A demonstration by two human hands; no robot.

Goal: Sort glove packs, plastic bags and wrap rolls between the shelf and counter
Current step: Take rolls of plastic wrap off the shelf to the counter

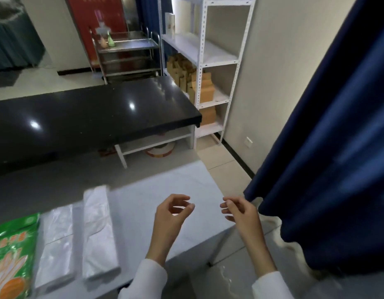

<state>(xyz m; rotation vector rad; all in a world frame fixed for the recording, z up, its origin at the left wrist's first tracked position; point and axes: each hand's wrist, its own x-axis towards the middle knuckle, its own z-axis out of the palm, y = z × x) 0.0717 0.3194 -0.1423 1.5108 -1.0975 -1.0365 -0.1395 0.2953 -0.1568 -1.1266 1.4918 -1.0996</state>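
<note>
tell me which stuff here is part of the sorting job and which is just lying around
Job: green glove pack; two plastic bag stacks; roll on the white shelf; white counter; both hands empty.
Lying about: brown boxes; steel trolley; black counter; blue curtain.

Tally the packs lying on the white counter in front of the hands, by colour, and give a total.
Green printed pack, at the counter's left edge: 1
Clear plastic bag packs, one beside the green pack and one nearer the hands: 2
Total on the white counter: 3
Neither the left hand nor the right hand holds any pack.
</note>
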